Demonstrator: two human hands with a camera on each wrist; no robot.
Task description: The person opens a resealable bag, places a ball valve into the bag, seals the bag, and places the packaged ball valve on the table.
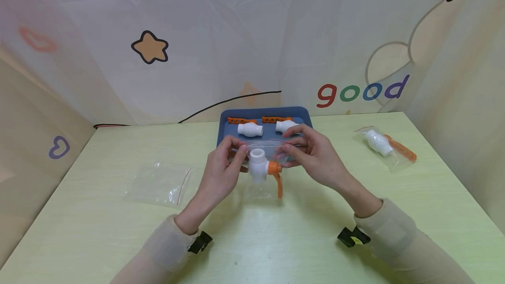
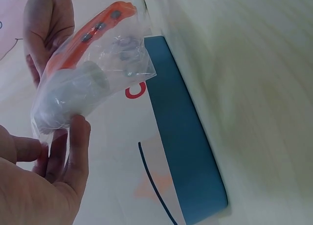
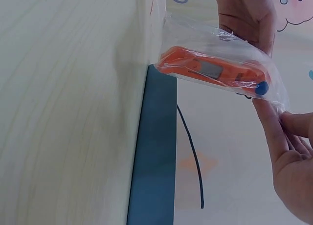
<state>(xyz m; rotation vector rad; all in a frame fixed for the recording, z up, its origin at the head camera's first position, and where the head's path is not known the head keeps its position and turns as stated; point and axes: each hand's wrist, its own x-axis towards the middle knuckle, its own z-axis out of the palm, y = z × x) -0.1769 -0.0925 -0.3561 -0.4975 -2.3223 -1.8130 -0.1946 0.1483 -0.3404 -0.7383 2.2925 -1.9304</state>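
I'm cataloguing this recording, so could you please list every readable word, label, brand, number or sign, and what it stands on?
"good": coloured word on the backdrop.
Left wrist view: part of a red letter on the backdrop, too cut off to read.
Held valve, its bag, tray: no readable text.

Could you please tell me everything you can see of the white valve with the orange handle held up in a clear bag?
The rounded white valve with the long orange handle looks plastic. Its round opening faces up; an orange hub at its side carries the handle, which hangs downward and shows dark slots and a blue dot. It sits inside a clear plastic bag that the left hand and right hand pinch and hold up.
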